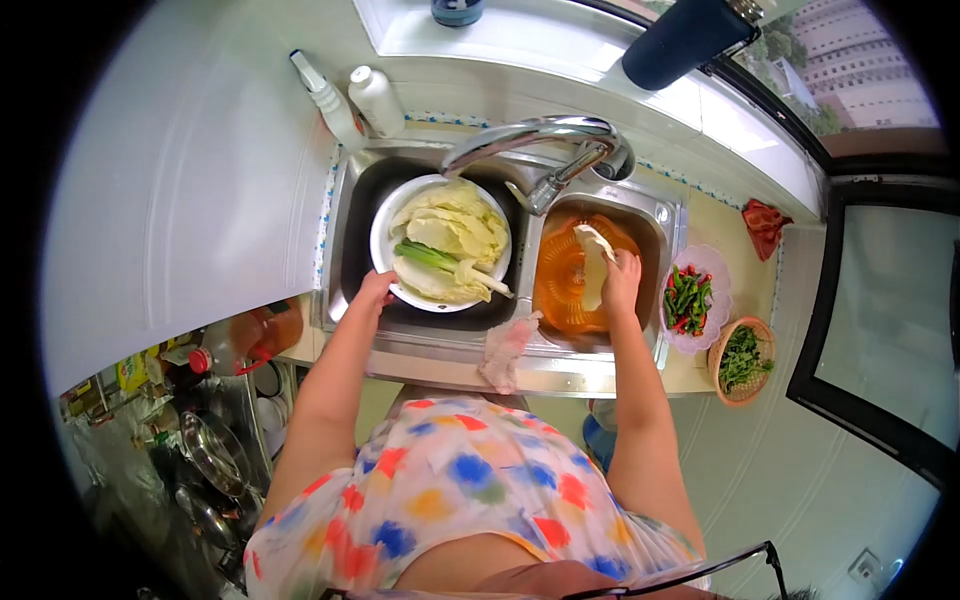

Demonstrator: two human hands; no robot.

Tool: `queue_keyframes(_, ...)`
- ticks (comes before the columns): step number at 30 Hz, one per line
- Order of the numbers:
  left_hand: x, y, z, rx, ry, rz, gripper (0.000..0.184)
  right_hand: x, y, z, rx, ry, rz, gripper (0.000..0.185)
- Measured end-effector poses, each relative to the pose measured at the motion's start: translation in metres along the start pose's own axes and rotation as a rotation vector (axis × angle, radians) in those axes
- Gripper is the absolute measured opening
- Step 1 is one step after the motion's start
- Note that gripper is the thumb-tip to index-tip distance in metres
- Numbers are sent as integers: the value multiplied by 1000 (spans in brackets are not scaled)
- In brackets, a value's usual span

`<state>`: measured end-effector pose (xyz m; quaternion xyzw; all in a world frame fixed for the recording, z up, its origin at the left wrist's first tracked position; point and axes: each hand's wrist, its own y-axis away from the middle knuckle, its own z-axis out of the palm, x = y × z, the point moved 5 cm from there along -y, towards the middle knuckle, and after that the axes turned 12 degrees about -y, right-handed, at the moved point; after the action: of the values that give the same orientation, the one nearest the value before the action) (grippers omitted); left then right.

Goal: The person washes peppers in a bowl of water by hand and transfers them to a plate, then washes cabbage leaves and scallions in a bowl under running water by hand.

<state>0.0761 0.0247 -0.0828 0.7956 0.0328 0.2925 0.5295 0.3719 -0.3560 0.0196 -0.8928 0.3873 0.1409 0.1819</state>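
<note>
A white basin (381,218) sits in the left sink, piled with pale yellow-green cabbage leaves (450,230) and a green onion stalk (428,256). My left hand (376,288) is at the basin's lower left rim, with the fingers curled over the edge. Over the right sink, my right hand (622,283) grips a pale cabbage leaf (593,270), its white edge turned upward. Beneath that leaf lies an orange basin (552,285) with a ribbed pattern. Part of the leaf is hidden behind my fingers.
A chrome faucet (530,130) arches over both sinks. A pink cloth (508,353) drapes over the front edge between them. At right stand a pink bowl of chilies (668,325) and a basket of green herbs (768,345). Bottles (376,100) stand behind the left sink.
</note>
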Motion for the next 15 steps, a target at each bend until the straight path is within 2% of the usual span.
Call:
queue_keyframes(4, -6, -31, 5, -48, -26, 0, 29, -75, -18, -40, 1, -8, -95, 23)
queue_keyframes(7, -8, -39, 8, -92, -55, -44, 27, -139, -37, -48, -50, -103, -260, 24)
queue_keyframes(9, -4, -34, 11, -145, -102, -38, 28, -179, -49, -35, -137, -211, -322, 23)
queue_keyframes(11, 4, -20, 10, -185, -170, 9, 32, -209, -59, -3, -253, -188, -354, 33)
queue_keyframes(12, 3, -19, 8, -154, -149, 0, 37, -222, -61, 14, -296, -117, -350, 31)
queue_keyframes(13, 1, -17, 6, -123, -131, -7, 42, -232, -61, 31, -338, -45, -343, 28)
queue_keyframes(15, -7, -16, 7, -117, -120, -5, 51, -235, -53, 54, -320, -157, -222, 30)
